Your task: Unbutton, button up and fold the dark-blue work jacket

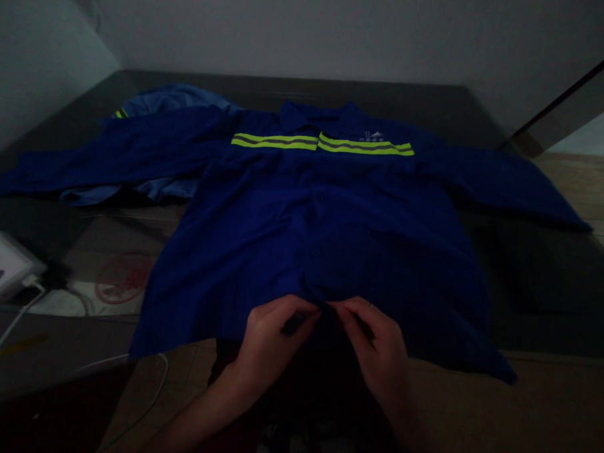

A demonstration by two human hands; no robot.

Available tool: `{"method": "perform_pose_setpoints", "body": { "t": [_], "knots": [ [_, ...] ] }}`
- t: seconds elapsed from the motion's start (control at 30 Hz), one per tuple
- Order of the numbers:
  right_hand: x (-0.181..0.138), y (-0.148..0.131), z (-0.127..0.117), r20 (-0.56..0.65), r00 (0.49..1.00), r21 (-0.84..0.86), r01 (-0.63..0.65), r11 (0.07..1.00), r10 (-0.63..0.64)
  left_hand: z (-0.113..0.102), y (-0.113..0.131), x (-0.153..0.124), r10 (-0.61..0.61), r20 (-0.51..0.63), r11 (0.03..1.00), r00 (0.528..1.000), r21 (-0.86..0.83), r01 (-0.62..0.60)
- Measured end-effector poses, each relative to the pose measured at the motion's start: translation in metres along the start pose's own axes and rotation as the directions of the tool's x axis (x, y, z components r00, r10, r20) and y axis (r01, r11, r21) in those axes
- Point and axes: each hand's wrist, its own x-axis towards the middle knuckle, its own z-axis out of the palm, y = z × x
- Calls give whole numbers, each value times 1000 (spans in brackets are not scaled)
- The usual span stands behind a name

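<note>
I have the left hand and right hand near each other, thumb and fingers of each pinched closed on the front edge of the blue jacket, by its hem. It lies spread across the bench, collar at the far side, one sleeve over a lighter blue garment.

Dim, slightly soft; bottom edge seemingly deepest in shadow

Open to pass above the spread blue work jacket; blocked at left by 1 white device and cable.
</note>
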Motion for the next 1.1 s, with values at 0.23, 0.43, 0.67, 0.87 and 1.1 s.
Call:
{"method": "perform_pose_setpoints", "body": {
  "t": [0.23,0.43,0.67,0.87,1.1],
  "knots": [
    [3,-2,5,-89,996,16,21,1000,-19,-3,1,0,-25,14,1000,1000,-16,25],
    [3,-2,4,-90,995,19,37,999,-35,-5,1,0,-13,27,999,1000,-29,14],
    [6,-3,2,-70,995,11,76,997,-75,-7,1,1,-58,46,998,997,-13,59],
    [7,-1,2,-37,995,2,96,995,-96,-6,0,2,-72,60,997,996,-29,74],
    [10,1,4,12,992,-5,124,992,-124,-6,-2,2,-237,117,957,964,-143,253]
  ]
}}
